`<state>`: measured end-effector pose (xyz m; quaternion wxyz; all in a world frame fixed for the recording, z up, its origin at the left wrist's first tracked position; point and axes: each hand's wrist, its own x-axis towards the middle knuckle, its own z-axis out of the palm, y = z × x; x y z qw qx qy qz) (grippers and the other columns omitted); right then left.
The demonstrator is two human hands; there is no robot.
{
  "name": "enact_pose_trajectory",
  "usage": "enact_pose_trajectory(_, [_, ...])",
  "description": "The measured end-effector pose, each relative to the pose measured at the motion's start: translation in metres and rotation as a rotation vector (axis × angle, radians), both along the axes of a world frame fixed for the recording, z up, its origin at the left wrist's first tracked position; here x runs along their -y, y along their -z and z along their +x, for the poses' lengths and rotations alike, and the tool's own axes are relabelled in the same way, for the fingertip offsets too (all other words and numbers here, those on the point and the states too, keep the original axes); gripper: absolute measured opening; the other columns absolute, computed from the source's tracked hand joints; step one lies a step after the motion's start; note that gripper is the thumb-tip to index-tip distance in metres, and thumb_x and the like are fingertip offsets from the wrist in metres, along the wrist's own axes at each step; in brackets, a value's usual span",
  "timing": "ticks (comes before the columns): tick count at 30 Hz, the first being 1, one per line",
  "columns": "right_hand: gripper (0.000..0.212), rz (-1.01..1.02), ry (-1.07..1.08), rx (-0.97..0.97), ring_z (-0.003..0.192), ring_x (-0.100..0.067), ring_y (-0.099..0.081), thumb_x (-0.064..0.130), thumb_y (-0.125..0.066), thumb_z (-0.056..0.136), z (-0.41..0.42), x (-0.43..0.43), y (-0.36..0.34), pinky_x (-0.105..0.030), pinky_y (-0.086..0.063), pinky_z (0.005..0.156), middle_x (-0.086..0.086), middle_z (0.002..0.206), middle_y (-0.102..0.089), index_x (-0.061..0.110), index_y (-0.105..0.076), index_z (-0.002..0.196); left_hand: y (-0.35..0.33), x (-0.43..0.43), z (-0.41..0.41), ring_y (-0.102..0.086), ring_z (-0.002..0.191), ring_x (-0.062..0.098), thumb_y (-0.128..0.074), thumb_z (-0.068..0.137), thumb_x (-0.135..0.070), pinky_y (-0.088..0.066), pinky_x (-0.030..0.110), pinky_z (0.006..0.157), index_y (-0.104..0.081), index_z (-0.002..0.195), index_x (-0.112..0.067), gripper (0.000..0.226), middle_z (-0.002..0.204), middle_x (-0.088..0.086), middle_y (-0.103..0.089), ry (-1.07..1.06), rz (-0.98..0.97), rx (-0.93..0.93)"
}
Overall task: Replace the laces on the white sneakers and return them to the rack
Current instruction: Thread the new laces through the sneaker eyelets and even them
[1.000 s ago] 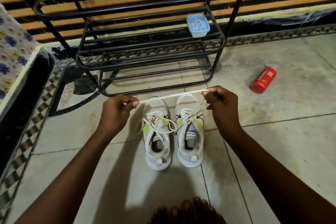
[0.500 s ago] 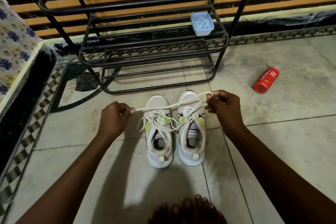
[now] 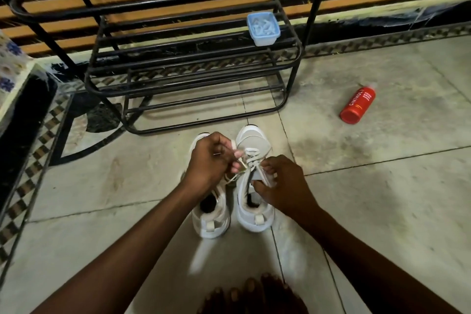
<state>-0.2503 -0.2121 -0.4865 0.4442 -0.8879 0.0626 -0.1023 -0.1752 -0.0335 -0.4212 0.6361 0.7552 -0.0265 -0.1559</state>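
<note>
Both hands have come in and down since the earlier frames. The lace (image 3: 244,155), which was stretched between them above the toes of the shoes, is now gathered at the eyelets of the right sneaker (image 3: 254,141).

The left hand (image 3: 211,158) is closed, its fingertips pinching the lace end just over the upper eyelets. The right hand (image 3: 283,184) is curled too, thumb and fingers pinching the white tongue area of the same shoe, apparently to steady it. Whether it also holds a strand of lace cannot be told.

Judging by this, the step in hand is threading the new lace through the right sneaker. Crossed rows already show near its toe, so the lacing seems partly done. The next move likely calls for a fine pinch on the lace tip and a straight push through a small eyelet, while the other hand keeps the soft upper from folding.

The left sneaker (image 3: 211,222) stands touching its partner, half hidden under the left wrist. How far it is laced is unclear.

Both shoes sit on the tiled floor (image 3: 382,186), just in front of the black metal rack (image 3: 193,69), not yet returned to it. A small blue container (image 3: 263,28) rests on one of the rack's shelves. A red bottle (image 3: 358,105) lies on its side well to the right. The person's toes (image 3: 254,293) show at the bottom edge.
</note>
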Motion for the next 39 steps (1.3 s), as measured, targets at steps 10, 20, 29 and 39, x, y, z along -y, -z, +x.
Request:
enact_pose_trajectory(10, [0.007,0.128,0.119,-0.011,0.074,-0.02,-0.07,0.007,-0.08,0.08,-0.008,0.004,-0.005,-0.047,-0.057,0.076,-0.004,0.074,-0.073,0.011,-0.076,0.085,0.021,0.027,-0.01,-0.071,0.067,0.014,-0.068,0.085,0.02,-0.06,0.033,0.066,-0.069,0.081,0.015,0.006,0.074,0.012,-0.073,0.091,0.121,0.027])
enact_pose_trajectory(20, [0.021,0.386,0.201,-0.186,0.08,-0.008,-0.073,0.007,-0.079,0.08,-0.007,0.011,0.006,-0.042,-0.058,0.087,0.006,0.08,-0.077,0.027,-0.078,0.088,0.044,0.039,-0.023,-0.076,0.075,0.022,-0.078,0.082,0.011,-0.061,0.032,0.072,-0.071,0.084,0.005,0.009,0.079,0.015,-0.077,-0.146,0.081,-0.04])
enact_pose_trajectory(29, [0.016,0.292,0.184,-0.177,0.076,0.002,-0.069,0.011,-0.079,0.082,-0.005,0.008,0.001,-0.019,-0.052,0.078,0.017,0.072,-0.071,0.019,-0.08,0.096,0.045,0.042,-0.03,-0.077,0.076,0.024,-0.085,0.079,-0.008,-0.063,0.047,0.077,-0.073,0.078,-0.004,0.012,0.073,0.004,-0.076,-0.15,0.212,0.058])
enact_pose_trajectory(39, [0.009,0.229,0.137,-0.151,0.068,0.011,-0.063,0.015,-0.079,0.083,-0.006,0.009,-0.003,-0.011,-0.046,0.069,0.023,0.064,-0.065,0.017,-0.08,0.091,0.044,0.043,-0.03,-0.072,0.065,0.017,-0.083,0.077,-0.012,-0.059,0.04,0.065,-0.065,0.066,-0.016,0.021,0.063,-0.002,-0.07,-0.08,0.364,0.192])
